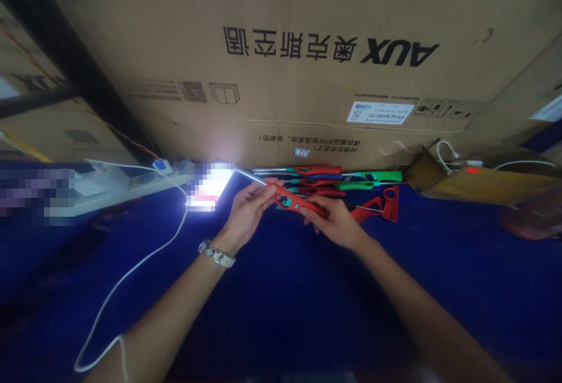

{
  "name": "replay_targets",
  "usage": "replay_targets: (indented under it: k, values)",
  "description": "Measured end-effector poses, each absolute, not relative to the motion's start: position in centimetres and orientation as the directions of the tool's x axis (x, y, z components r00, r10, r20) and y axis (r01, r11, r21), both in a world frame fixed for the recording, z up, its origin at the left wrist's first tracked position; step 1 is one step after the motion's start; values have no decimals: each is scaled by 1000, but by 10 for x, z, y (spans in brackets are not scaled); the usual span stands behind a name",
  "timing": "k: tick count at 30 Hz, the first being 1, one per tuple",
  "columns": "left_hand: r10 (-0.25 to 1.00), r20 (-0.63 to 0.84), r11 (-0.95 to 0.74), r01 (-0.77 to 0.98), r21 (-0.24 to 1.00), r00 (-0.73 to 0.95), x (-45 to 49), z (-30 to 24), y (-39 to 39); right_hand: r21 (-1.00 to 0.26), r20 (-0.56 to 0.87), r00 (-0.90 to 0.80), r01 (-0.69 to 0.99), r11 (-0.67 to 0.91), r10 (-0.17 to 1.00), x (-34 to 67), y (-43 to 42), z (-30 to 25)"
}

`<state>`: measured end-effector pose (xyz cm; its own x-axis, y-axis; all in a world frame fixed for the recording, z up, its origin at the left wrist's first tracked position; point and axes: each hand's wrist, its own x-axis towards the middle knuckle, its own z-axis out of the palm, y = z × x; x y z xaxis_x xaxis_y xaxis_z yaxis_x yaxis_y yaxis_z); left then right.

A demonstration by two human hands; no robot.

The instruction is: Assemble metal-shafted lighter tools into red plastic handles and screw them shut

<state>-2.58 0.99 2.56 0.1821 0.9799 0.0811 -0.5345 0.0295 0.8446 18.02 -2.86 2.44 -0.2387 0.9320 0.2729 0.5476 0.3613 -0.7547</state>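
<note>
A red long-necked gas lighter (298,200) with a teal trigger is held slantwise between both hands, its metal tube pointing up and left. My left hand (251,207), with a watch on the wrist, pinches the lighter where the tube meets the body. The handle end lies in the closed fingers of my right hand (336,219). Just behind, several more lighters (318,170) in red, green and blue lie on the blue surface against the carton. Red plastic pieces (390,204) rest to the right of my right hand.
A large cardboard carton (285,90) stands along the back. At the left a bright, pixelated screen (211,187) sits near a white cable (132,269) that trails over the blue surface (281,313). An open brown box (483,184) with a white cord is at the right.
</note>
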Motion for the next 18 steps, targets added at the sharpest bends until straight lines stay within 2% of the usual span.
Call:
replay_targets:
  k: [2, 4, 8, 13, 18]
  values:
    - [980, 57, 57, -547, 835, 189, -26, 23, 12, -876, 167, -305, 391, 283, 937, 184, -28, 23]
    - [980, 32, 87, -572, 815, 195, -24, 21, 12, -915, 154, -298, 316, 249, 942, 183, -27, 22]
    - [975, -6, 142, -596, 790, 224, -17, 23, 6, -917, 185, -262, 300, 262, 947, 178, -29, 20]
    - [973, -13, 141, -550, 823, 230, -15, 25, 2, -919, 185, -236, 303, 253, 954, 171, -32, 20]
    - [985, 11, 80, -508, 857, 173, -19, 27, 4, -983, -6, -363, 174, 62, 932, 172, -32, 24]
